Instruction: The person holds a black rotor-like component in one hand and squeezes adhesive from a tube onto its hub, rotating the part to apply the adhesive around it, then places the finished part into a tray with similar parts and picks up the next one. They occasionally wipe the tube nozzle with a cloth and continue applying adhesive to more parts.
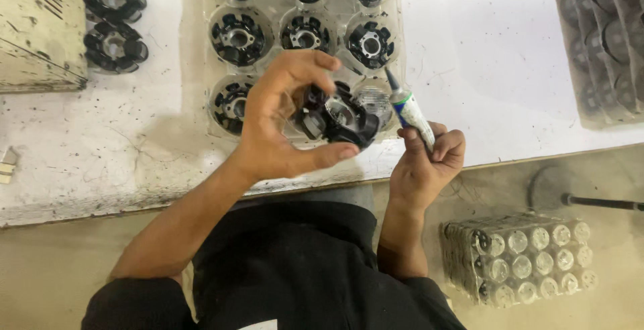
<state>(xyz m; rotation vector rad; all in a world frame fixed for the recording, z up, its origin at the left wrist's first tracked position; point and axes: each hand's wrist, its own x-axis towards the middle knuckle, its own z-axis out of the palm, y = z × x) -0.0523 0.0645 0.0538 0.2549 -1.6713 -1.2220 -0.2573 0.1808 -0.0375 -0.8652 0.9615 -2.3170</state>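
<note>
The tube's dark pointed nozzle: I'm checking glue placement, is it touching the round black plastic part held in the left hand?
Apart. The head view shows the nozzle up beside the round black plastic part, with clear tray visible between them.

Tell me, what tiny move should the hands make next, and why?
Probably bring the small white squeeze tube with the dark nozzle a little closer to the round black plastic part. The right hand holds the tube with its nozzle pointing up beside the part, not touching it, while the left hand pinches the part above the clear plastic tray.
</note>
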